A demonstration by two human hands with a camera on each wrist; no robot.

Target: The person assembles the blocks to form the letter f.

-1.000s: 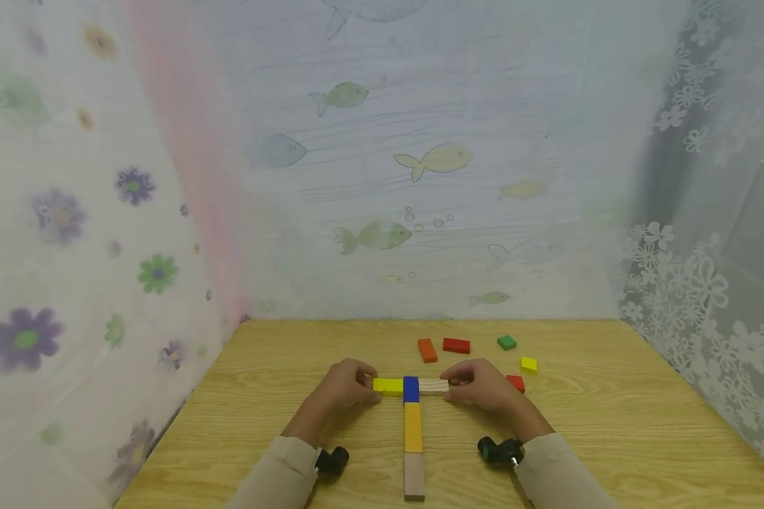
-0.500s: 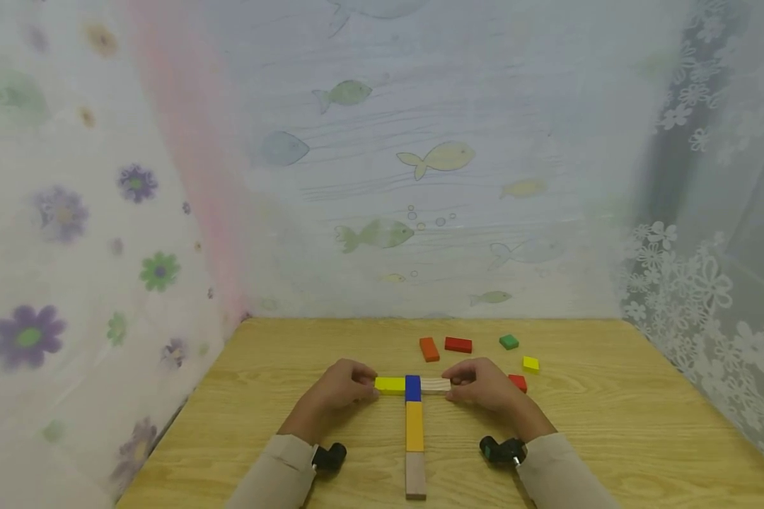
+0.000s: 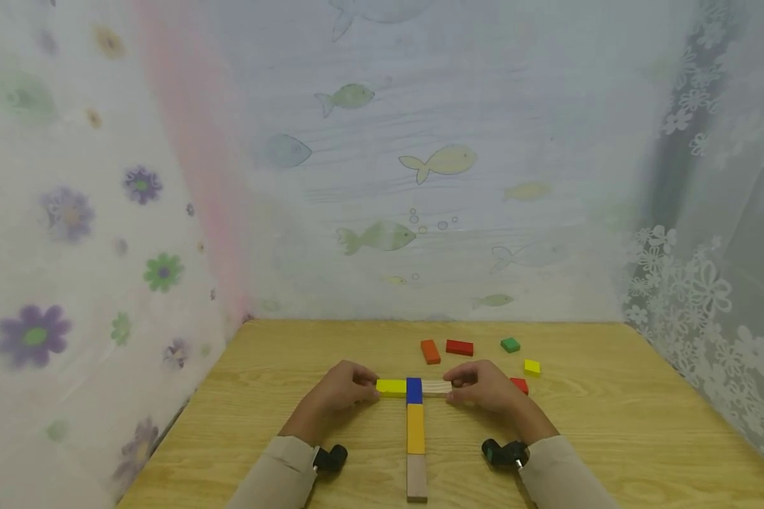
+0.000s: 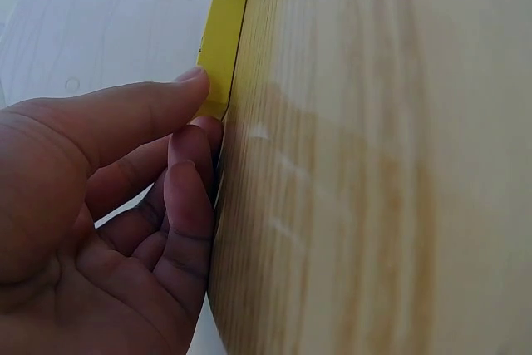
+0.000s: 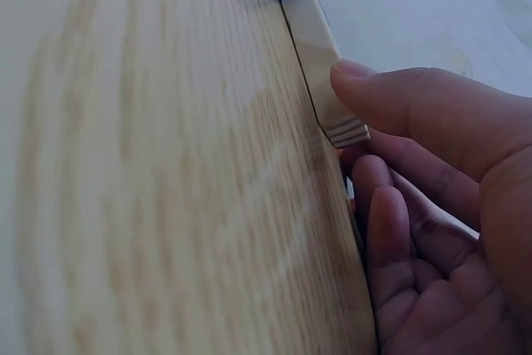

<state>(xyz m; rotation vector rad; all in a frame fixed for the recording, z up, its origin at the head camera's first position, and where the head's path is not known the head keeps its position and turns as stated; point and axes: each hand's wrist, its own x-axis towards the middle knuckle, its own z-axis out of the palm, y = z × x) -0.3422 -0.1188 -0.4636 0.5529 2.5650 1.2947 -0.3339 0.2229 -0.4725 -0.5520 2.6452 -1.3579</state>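
Observation:
My left hand pinches the outer end of a yellow block; in the left wrist view its thumb lies on the block's face. Opposite, my right hand pinches the outer end of a plain wood block, whose grained end shows in the right wrist view. Between these two stands a blue block, touching both. From it an orange-yellow block and a brownish wood block run in line toward me, so the row forms a T lying on the table.
Beyond the right hand lie an orange block, a dark red block, a green block and a small yellow block. A red block is partly hidden behind that hand. The wooden table ends at a fish-patterned curtain.
The view shifts slightly with the head. Both hands keep their places at the ends of the yellow and plain wood blocks, and the blocks stay put.

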